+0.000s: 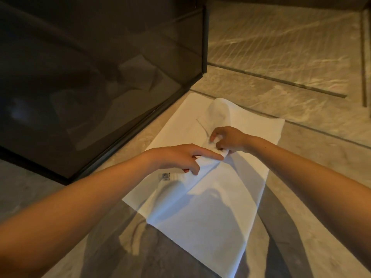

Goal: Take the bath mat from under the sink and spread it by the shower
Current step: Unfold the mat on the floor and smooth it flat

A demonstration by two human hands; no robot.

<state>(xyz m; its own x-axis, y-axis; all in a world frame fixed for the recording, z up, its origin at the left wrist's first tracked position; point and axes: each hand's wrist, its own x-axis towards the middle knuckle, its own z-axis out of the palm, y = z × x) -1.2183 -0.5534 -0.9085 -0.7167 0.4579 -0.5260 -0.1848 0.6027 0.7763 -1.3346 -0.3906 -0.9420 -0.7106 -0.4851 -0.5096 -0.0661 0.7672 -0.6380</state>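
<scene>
A white bath mat (210,213) lies on the stone floor beside the dark glass shower wall (90,81). It is mostly flat, with a fold bunched up in its middle. My left hand (180,157) pinches that raised fold, thumb and fingers closed on the cloth. My right hand (228,139) grips the same fold a little farther on, fingers curled around it. A small label (165,176) shows on the mat's left edge.
The shower's dark metal frame (204,37) forms a corner above the mat. Beige veined floor tiles (301,87) stretch to the right and behind, with a dark groove line. Shadows of my arms fall across the mat's near half.
</scene>
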